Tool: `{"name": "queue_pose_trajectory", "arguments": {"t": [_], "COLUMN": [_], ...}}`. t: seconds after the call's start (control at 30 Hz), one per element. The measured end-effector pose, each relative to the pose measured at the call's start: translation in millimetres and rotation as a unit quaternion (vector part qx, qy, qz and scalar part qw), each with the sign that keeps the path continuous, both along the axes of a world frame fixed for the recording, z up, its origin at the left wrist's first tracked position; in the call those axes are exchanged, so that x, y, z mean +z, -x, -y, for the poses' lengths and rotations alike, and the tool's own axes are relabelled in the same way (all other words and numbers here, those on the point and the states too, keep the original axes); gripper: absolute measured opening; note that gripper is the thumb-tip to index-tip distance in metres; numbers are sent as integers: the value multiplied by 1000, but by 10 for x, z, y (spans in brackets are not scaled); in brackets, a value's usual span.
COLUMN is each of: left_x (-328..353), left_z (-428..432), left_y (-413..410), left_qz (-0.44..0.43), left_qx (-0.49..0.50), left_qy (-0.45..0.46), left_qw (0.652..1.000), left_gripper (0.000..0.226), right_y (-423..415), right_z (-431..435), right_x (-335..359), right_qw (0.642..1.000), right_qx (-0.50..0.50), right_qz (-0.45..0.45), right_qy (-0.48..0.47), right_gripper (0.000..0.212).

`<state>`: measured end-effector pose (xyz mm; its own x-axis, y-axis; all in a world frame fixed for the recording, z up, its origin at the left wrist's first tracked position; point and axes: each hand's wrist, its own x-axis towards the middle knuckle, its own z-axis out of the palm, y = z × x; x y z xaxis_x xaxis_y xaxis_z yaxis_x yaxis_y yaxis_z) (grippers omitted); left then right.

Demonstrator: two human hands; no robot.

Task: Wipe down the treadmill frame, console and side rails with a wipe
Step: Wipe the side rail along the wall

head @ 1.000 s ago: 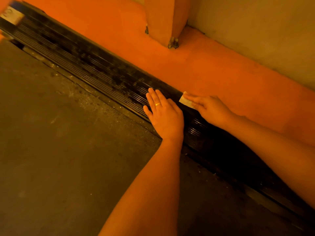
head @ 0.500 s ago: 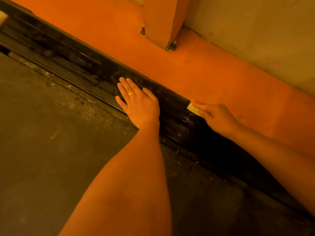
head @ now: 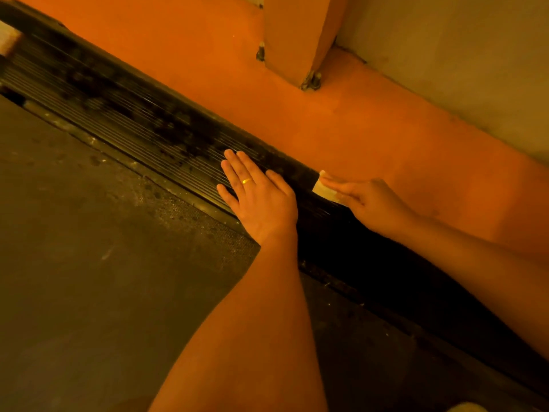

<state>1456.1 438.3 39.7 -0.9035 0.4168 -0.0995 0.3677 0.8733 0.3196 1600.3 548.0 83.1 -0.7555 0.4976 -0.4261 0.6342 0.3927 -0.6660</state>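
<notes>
Single head view, worn high, facing forward and down. Close over left hand (head: 263, 203) and right hand (head: 372, 202); side rail (head: 133, 114) runs diagonally beneath them, floor (head: 371, 129) beyond.

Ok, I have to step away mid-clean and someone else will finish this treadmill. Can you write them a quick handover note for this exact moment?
Left hand: flat on the ribbed side rail, fingers straight, holding nothing.
Right hand: holds a small folded wipe against the rail's outer edge, next to the orange floor.
Done: cannot tell. The rail section nearer the camera is in shadow.
Left: the rail ahead of the hands shows dark blotches, so it probably needs wiping to the far end. The console and the rest of the frame are out of view, so check them too.
</notes>
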Motion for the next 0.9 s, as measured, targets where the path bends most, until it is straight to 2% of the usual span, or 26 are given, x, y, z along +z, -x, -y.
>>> {"name": "queue_pose_trajectory", "arguments": {"t": [0.1,0.4,0.57,0.73,0.9], "left_x": [24,-4,7,9,46], "left_z": [-1,-17,-7,-24,-35], "left_y": [0,-16,-11,7,-7], "left_qz": [-1,-23,-25,-23,-20], "left_qx": [0,5,13,17,18], "left_qy": [3,10,15,11,20], "left_qw": [1000,1000,999,1000,999], "left_gripper": [65,64,64,63,63], "right_y": [-47,620,629,708,745], "right_z": [6,-115,-328,-200,-246], "right_x": [55,-96,-53,-23,-10], "right_qw": [1000,998,988,992,988], "right_qx": [8,51,154,111,133], "right_qz": [-1,-35,13,-25,-52], "right_qy": [-11,27,26,58,59], "right_gripper": [45,42,48,48,49]}}
